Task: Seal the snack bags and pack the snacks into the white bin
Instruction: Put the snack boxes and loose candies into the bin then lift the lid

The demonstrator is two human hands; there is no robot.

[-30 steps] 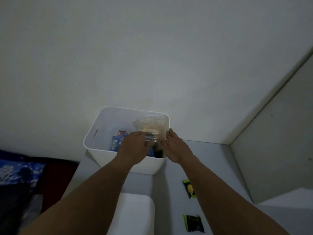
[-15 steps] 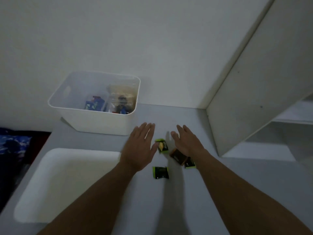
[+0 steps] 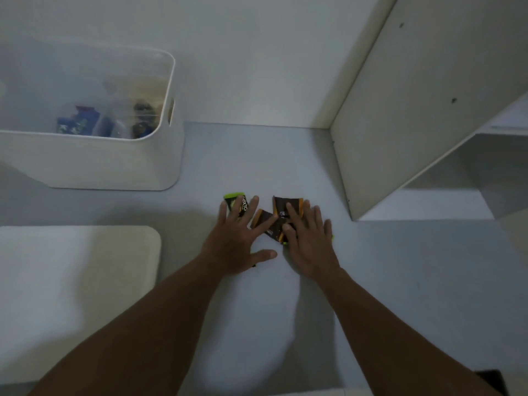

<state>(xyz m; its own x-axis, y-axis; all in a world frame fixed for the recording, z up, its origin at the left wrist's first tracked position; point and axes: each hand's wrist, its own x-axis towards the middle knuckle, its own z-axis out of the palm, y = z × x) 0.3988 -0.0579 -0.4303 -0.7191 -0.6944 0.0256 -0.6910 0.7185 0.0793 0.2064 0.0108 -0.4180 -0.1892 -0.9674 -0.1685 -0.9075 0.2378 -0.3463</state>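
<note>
Both hands lie flat on the grey desk [image 3: 405, 284] with fingers straight and spread, gripping nothing. The left hand [image 3: 235, 244] has its fingertips on a green-edged snack packet [image 3: 237, 199], and the right hand [image 3: 310, 244] covers the near part of two orange-edged brown packets [image 3: 287, 203]. The white bin [image 3: 114, 167] stands far left, well apart, holding blue packets [image 3: 77, 124] and clear bags [image 3: 134, 115].

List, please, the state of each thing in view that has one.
white bin: upright, open-topped, snacks inside.
green packet: flat on table, partly under left hand.
brown-orange packets: on table, partly under right hand.
left hand: open, fingers spread over packets.
right hand: open, flat on brown-orange packets.
</note>
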